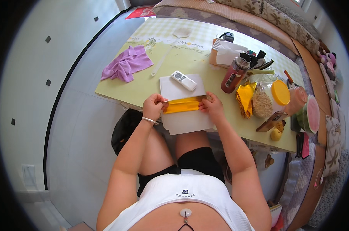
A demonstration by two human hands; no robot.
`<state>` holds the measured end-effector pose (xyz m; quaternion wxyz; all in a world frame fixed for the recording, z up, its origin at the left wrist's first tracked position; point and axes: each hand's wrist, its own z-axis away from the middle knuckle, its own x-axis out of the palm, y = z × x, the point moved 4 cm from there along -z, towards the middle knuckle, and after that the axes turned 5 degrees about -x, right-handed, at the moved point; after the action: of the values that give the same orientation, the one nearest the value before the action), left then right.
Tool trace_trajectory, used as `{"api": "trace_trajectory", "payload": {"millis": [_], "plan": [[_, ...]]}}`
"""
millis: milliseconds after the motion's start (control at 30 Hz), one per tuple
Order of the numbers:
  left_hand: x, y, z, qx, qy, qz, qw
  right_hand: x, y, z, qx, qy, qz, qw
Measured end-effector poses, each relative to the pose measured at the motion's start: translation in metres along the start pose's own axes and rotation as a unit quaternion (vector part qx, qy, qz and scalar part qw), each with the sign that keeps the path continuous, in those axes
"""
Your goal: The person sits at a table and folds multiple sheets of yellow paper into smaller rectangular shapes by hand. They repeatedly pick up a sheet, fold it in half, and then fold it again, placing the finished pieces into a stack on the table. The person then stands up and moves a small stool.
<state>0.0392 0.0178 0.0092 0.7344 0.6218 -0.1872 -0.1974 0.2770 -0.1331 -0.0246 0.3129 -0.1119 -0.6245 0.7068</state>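
Observation:
A strip of shiny gold paper (183,105) is stretched between my two hands, above sheets of white paper (188,122) at the table's near edge. My left hand (154,107) pinches its left end between thumb and fingers. At the other end, the fingers of my right hand (211,106) close on the gold paper. A white remote control (183,80) lies on the far part of the white paper, just beyond the strip. Several more gold sheets (245,101) are piled to the right, beside a clear jar.
Right of my hands stand a dark red flask (235,73), a yellow-lidded jar (264,101), a phone (271,121), yellow fruit (275,134) and a cut watermelon (308,114). A tissue box (216,57) stands farther back. At left lie a purple cloth (130,63) and a white fly swatter (163,61).

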Motion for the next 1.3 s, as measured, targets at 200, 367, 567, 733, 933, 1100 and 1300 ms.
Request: {"api": "trace_trajectory", "payload": {"millis": [200,367,567,733,933,1100,1300], "plan": [[-0.003,-0.011,0.015,0.021,0.019,-0.015,0.999,0.001,-0.008,0.002,-0.001,0.008,-0.019,1.000],[-0.003,-0.012,0.018,0.019,0.021,-0.065,0.997,0.001,-0.019,0.009,0.012,0.011,0.036,0.999],[0.000,-0.013,0.022,-0.001,0.044,-0.126,0.991,-0.013,-0.016,0.007,0.025,-0.011,0.094,0.995],[-0.002,-0.013,0.023,0.008,0.055,-0.178,0.982,-0.011,-0.018,0.007,-0.026,-0.008,0.208,0.978],[0.001,-0.004,0.030,0.114,0.083,-0.335,0.932,-0.009,-0.026,0.012,-0.132,0.025,0.441,0.887],[0.003,-0.002,0.033,0.144,0.080,-0.392,0.905,-0.007,-0.030,0.015,-0.115,0.023,0.456,0.882],[0.009,0.001,0.036,0.210,0.078,-0.442,0.868,-0.002,-0.032,0.014,-0.122,0.027,0.513,0.850]]}}
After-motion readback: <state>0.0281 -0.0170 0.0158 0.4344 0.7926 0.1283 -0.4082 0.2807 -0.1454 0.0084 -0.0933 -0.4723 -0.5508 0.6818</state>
